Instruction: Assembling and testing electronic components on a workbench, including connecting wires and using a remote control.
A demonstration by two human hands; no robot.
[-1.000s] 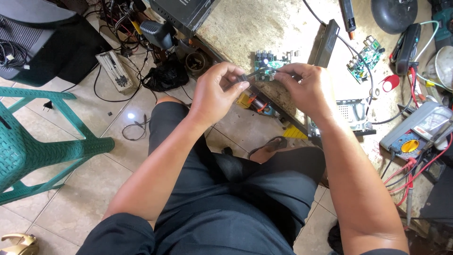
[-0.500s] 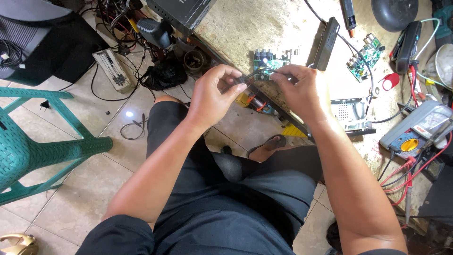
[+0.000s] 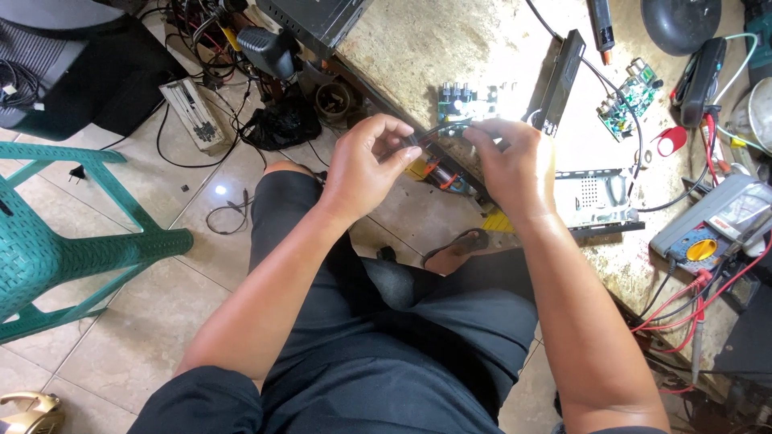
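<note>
Item: one dark cable, pinched between my two hands at the workbench edge.

My left hand grips its near end in closed fingertips; my right hand closes on the far end, just over one green circuit board. Also counted: a second circuit board well apart, one multimeter, one green plastic chair.
</note>
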